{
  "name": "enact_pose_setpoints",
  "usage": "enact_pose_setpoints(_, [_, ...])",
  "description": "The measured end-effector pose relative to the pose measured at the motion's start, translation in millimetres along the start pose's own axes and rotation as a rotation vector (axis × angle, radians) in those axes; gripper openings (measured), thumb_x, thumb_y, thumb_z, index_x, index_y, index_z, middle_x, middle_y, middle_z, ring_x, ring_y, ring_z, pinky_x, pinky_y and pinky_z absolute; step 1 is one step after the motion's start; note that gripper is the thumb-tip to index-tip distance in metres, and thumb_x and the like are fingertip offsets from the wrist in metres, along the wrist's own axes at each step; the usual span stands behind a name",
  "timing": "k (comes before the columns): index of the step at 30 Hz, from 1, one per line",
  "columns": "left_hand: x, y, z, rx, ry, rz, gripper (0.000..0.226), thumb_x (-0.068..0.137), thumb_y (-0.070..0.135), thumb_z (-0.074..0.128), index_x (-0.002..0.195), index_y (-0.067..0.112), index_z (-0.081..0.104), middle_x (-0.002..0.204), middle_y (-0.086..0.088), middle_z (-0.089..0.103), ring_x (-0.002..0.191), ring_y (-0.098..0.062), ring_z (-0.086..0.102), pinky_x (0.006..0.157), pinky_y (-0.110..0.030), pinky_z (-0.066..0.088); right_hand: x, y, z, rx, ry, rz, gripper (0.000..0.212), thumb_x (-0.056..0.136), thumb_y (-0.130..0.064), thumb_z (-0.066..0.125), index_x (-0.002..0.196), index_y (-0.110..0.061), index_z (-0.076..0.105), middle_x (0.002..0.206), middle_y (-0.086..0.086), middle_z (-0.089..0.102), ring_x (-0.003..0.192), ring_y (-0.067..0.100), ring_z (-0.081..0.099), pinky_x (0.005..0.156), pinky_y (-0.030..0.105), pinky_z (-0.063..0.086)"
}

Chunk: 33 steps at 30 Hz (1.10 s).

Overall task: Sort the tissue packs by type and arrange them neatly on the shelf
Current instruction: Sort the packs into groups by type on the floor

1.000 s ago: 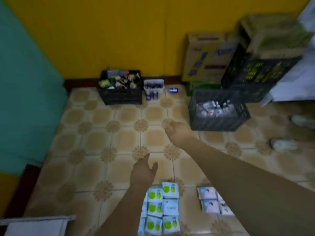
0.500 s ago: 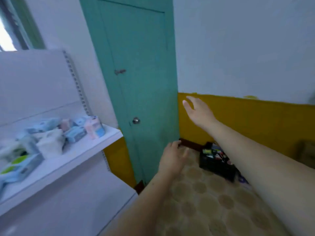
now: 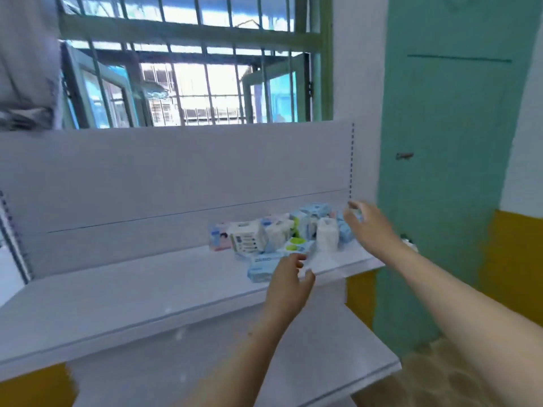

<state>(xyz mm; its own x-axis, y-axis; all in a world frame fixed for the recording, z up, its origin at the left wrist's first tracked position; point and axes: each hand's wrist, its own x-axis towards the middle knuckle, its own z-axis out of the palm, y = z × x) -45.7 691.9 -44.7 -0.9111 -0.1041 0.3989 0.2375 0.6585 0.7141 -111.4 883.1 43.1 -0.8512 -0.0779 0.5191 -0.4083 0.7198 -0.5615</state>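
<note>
— Step in hand?
— Reaching in to start the sort, by the look of it. Tissue packs point(image 3: 279, 236) heaped in a jumble at the right end of the upper shelf point(image 3: 117, 301), against the back panel. Nothing grouped by type yet.
— Hands?
— Both empty. Left hand point(image 3: 289, 284) just short of the shelf's front edge, fingers loosely spread, close to the flat blue pack point(image 3: 260, 267). Right hand point(image 3: 367, 227) up beside the right edge of the heap, fingers apart, possibly brushing a blue pack there; too blurred to tell.
— Next move?
— Probably pulling one kind out first and carrying it over to the bare left stretch of shelf. Calls for care: loose heap, likely to tumble.
— Which way do the packs lie?
— Every way. Flat blue pack lying down, long axis roughly along the shelf edge. White pack point(image 3: 326, 237) standing upright. Pack with printed label point(image 3: 248, 239) tilted, label facing forward. Pink pack point(image 3: 219, 237) at the left end, upright against the panel.
</note>
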Motion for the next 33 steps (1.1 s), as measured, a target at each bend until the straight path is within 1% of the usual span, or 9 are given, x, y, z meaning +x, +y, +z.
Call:
enact_pose_setpoints(4, [3.1,-57.6,-68.0,0.004,0.1,-0.098,0.033,0.093,0.027,0.058,0.126,0.022,0.058,0.115,0.002,0.059,0.101,-0.01,0.058,0.088,-0.028,0.049,9.3,-43.2,60.3,0.023,-0.099,-0.047,0.048,0.101,-0.037,0.046,0.141,-0.009,0.048,0.144,0.011,0.05,0.131,0.027,0.046,0.107,0.037,0.035])
enact_pose_setpoints(8, [20.6,-104.5,-100.7,0.006,0.164,-0.155,0.032,0.093,0.023,0.059,0.125,0.022,0.057,0.115,0.004,0.057,0.097,-0.007,0.057,0.082,-0.019,0.043,33.9,-66.0,108.9,0.023,-0.21,-0.085,0.053,0.1,-0.042,0.047,0.145,-0.014,0.042,0.148,0.007,0.044,0.134,0.024,0.043,0.108,0.036,0.035])
enact_pose_setpoints(16, [102.8,-179.7,-117.2,0.029,0.175,-0.226,0.047,0.089,0.028,0.069,0.132,0.022,0.05,0.119,0.001,0.056,0.1,-0.011,0.057,0.083,-0.022,0.043,99.1,-42.6,193.3,0.011,-0.373,-0.089,0.076,0.09,-0.04,0.065,0.153,-0.02,0.027,0.156,0.004,0.032,0.14,0.021,0.035,0.112,0.036,0.031])
enact_pose_setpoints(21, [168.8,-202.9,-110.6,-0.077,0.032,-0.173,0.078,0.081,0.037,0.079,0.144,0.028,0.034,0.13,0.006,0.049,0.114,-0.009,0.054,0.095,-0.028,0.046,145.9,-5.4,224.9,-0.086,-0.41,-0.077,0.092,0.083,-0.043,0.072,0.155,-0.024,0.019,0.159,0.002,0.024,0.143,0.022,0.027,0.114,0.039,0.029])
enact_pose_setpoints(23, [190.4,-210.2,-105.0,-0.149,-0.053,-0.142,0.091,0.079,0.034,0.082,0.149,0.032,0.024,0.137,0.008,0.045,0.121,-0.01,0.053,0.095,-0.021,0.046,164.2,5.7,237.4,-0.171,-0.447,-0.138,0.099,0.079,-0.047,0.073,0.156,-0.027,0.014,0.161,0.001,0.018,0.146,0.022,0.019,0.118,0.04,0.024])
enact_pose_setpoints(25, [203.7,-214.6,-97.5,-0.204,-0.147,-0.132,0.102,0.078,0.027,0.083,0.153,0.032,0.014,0.141,0.012,0.044,0.124,-0.009,0.052,0.089,-0.011,0.047,178.8,12.3,248.8,-0.383,-0.507,-0.264,0.105,0.077,-0.053,0.072,0.157,-0.028,0.009,0.163,-0.001,0.01,0.148,0.022,0.013,0.121,0.039,0.017])
enact_pose_setpoints(27, [211.7,-220.9,-88.8,-0.285,-0.214,-0.125,0.107,0.077,0.018,0.083,0.154,0.032,0.01,0.141,0.012,0.048,0.121,-0.005,0.056,0.087,-0.01,0.05,188.6,14.8,258.6,-0.581,-0.594,-0.37,0.106,0.078,-0.056,0.071,0.157,-0.027,0.007,0.164,-0.002,0.006,0.149,0.022,0.011,0.122,0.04,0.011])
enact_pose_setpoints(30, [224.9,-232.8,-81.4,-0.305,-0.233,-0.101,0.092,0.072,0.016,0.087,0.141,0.035,0.029,0.13,0.009,0.06,0.114,-0.002,0.062,0.093,-0.024,0.055,200.8,14.8,270.9,-0.708,-0.736,-0.386,0.108,0.077,-0.04,0.076,0.156,-0.025,0.004,0.164,-0.002,0.007,0.149,0.024,0.012,0.122,0.043,0.014])
enact_pose_setpoints(33, [240.5,-238.2,-82.3,-0.294,-0.262,-0.064,0.067,0.07,0.019,0.09,0.125,0.023,0.052,0.116,0.001,0.071,0.104,-0.009,0.07,0.087,-0.032,0.059,215.1,7.8,274.1,-0.835,-0.719,-0.456,0.097,0.08,-0.027,0.074,0.155,-0.025,0.013,0.158,0.002,0.02,0.138,0.028,0.027,0.115,0.043,0.025])
